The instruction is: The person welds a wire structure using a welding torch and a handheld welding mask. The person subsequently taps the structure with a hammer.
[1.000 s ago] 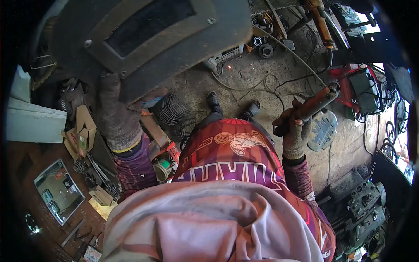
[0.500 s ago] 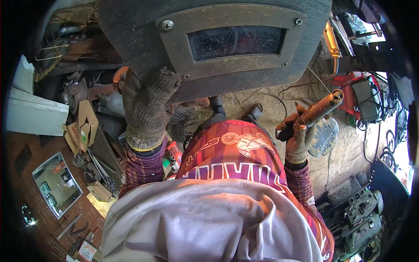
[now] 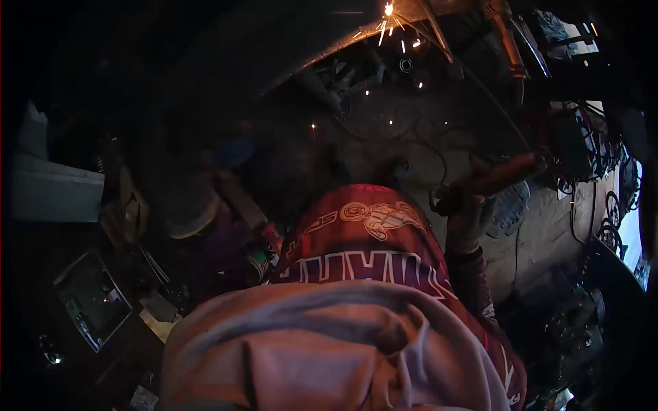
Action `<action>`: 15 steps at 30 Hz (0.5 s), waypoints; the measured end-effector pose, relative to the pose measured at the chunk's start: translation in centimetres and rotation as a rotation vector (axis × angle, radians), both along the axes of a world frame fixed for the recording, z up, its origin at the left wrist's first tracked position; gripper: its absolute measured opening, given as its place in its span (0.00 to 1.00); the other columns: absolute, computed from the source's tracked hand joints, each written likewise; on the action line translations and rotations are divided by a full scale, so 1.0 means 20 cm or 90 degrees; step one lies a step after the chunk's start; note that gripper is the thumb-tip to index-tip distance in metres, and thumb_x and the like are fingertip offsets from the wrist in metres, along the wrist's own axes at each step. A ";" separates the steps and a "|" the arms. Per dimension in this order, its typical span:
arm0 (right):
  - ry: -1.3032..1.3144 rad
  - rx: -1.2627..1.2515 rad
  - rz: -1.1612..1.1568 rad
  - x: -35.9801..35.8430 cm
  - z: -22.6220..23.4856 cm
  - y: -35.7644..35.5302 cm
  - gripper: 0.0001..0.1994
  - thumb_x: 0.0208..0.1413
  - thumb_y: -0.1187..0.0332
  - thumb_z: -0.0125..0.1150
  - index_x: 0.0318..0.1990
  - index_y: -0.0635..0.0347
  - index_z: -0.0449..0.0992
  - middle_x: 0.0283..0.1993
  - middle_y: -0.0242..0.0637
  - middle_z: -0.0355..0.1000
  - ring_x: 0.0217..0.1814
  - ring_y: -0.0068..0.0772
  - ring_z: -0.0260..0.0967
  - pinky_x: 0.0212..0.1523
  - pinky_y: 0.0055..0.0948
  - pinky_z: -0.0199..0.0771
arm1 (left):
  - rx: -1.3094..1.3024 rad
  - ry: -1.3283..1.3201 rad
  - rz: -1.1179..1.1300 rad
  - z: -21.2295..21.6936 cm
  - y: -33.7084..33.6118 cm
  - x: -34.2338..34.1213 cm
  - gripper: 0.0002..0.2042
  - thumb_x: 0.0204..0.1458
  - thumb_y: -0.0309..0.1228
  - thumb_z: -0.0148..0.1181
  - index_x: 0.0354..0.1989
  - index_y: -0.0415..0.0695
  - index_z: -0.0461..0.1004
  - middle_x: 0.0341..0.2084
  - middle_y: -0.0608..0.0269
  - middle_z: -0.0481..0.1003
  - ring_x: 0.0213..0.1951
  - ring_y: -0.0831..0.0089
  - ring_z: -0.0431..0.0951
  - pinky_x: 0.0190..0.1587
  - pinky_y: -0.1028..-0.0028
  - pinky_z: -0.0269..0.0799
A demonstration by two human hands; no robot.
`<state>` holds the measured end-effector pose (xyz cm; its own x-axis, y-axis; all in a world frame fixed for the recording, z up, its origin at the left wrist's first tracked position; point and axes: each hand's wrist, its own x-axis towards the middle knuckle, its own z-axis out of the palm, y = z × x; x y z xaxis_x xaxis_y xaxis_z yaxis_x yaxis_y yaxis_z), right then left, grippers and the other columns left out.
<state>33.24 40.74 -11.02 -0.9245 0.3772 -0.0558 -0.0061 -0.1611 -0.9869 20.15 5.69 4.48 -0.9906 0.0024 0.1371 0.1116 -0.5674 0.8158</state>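
The scene is very dark. My right hand (image 3: 469, 212), in a knit glove, is closed round a welding electrode holder (image 3: 504, 175) at the right. A thin welding rod (image 3: 497, 109) runs from the holder's tip up and left toward a bright arc (image 3: 388, 9) at the top, where sparks fall. The arc lights the edge of a piece (image 3: 343, 44) whose kind I cannot make out. At the left, my left hand (image 3: 192, 205) is a dim gloved shape; darkness hides its fingers and anything in them. The welding shield cannot be made out in the shadow.
A yellow-handled tool (image 3: 506, 41) hangs at the upper right, above a dim machine (image 3: 576, 137) with cables. Cardboard (image 3: 127, 212) and a white panel (image 3: 58, 192) stand at the left. A framed mirror (image 3: 92, 301) lies lower left. Sparks drop toward the floor (image 3: 439, 164).
The view has darkened sharply, and an arc with sparks has appeared at the top. The welding shield no longer covers the upper middle. My right hand keeps its place with the electrode holder.
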 end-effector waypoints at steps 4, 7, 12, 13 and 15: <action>-0.013 -0.007 0.037 -0.01 -0.02 0.01 0.40 0.55 0.38 0.56 0.59 0.70 0.60 0.32 0.38 0.71 0.26 0.27 0.69 0.25 0.25 0.68 | -0.435 0.086 0.166 -0.03 -0.19 -0.03 0.21 0.56 0.35 0.58 0.56 0.38 0.67 0.49 0.50 0.73 0.46 0.59 0.77 0.48 0.64 0.76; -0.047 -0.040 0.042 0.00 -0.02 -0.01 0.42 0.52 0.38 0.60 0.58 0.69 0.59 0.32 0.37 0.71 0.24 0.25 0.68 0.23 0.22 0.65 | -1.045 0.188 0.387 -0.08 -0.35 -0.08 0.21 0.59 0.35 0.55 0.58 0.37 0.64 0.49 0.47 0.72 0.42 0.57 0.78 0.44 0.63 0.78; -0.099 -0.105 0.020 -0.01 0.02 -0.05 0.44 0.48 0.38 0.65 0.57 0.69 0.59 0.32 0.37 0.71 0.26 0.27 0.71 0.24 0.22 0.66 | -0.163 -0.070 0.205 -0.02 -0.38 -0.06 0.24 0.58 0.34 0.57 0.61 0.40 0.61 0.55 0.44 0.67 0.46 0.54 0.77 0.42 0.53 0.81; -0.096 -0.112 0.009 -0.01 0.01 -0.06 0.43 0.48 0.39 0.65 0.58 0.68 0.59 0.33 0.37 0.71 0.26 0.26 0.70 0.24 0.22 0.66 | -0.142 -0.019 0.114 -0.03 -0.32 -0.06 0.26 0.58 0.36 0.56 0.63 0.42 0.58 0.57 0.43 0.65 0.49 0.50 0.76 0.42 0.44 0.81; -0.094 -0.120 0.000 -0.01 0.00 -0.06 0.43 0.48 0.39 0.66 0.58 0.68 0.60 0.33 0.37 0.71 0.26 0.26 0.70 0.24 0.22 0.67 | -0.256 0.004 0.195 -0.08 -0.28 -0.08 0.26 0.59 0.35 0.55 0.64 0.43 0.57 0.57 0.42 0.64 0.49 0.48 0.76 0.37 0.42 0.81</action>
